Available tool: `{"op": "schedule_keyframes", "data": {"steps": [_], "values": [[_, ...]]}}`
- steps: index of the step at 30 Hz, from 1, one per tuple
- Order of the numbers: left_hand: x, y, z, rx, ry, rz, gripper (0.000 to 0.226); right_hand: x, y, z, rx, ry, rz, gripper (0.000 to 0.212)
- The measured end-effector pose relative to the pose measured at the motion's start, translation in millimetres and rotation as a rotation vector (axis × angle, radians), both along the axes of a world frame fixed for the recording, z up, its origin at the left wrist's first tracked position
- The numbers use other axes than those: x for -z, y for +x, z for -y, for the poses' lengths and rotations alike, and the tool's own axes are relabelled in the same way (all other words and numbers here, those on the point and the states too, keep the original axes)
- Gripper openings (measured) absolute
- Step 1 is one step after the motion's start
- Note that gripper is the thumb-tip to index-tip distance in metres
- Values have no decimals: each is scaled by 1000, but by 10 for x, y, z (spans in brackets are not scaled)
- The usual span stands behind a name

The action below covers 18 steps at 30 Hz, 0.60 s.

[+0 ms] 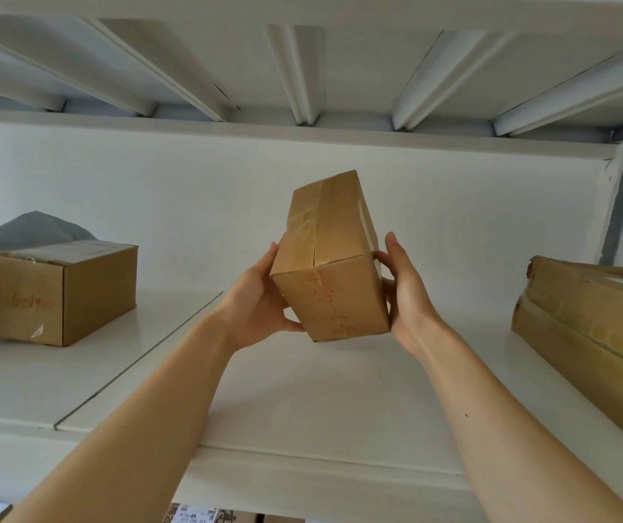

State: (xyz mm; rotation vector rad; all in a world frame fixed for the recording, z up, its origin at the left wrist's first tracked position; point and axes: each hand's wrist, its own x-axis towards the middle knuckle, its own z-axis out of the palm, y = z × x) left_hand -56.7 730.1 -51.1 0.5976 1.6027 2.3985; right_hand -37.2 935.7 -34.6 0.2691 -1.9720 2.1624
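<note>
1. Above the middle of the shelf [302, 394], the small box [334, 269] is held tilted, not yet set down; released now, it would land on a corner.
2. The left hand [260, 302] and right hand [406, 292] each clasp one side; the glossy tape [302, 224] could let it slip.

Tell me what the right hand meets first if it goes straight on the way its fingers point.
Likely the white back wall of the shelf bay. The fingers of the right hand point up and away beside the cardboard box it holds, and nothing else shows in that line. Depth is unclear.
</note>
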Motion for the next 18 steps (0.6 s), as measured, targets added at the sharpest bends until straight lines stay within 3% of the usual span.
{"op": "schedule_keyframes", "data": {"steps": [3,5,9,12,15,18], "values": [[6,17,-17,-49,-22,-39,42,-18,56,16,-59,-52,29,34],[10,16,-47,-66,-106,-31,44,-8,55,60,-96,-101,40,46],[19,-1,-74,-7,-254,9,77,33,9,120,-109,-164,-1,56],[9,-8,-70,-16,-197,7,66,45,2,156,-98,-118,-11,61],[15,-5,-64,-56,-200,7,59,43,-8,143,-44,-91,-99,79],[0,16,-61,-156,-218,4,51,-19,3,103,-57,-162,-157,65]]}}
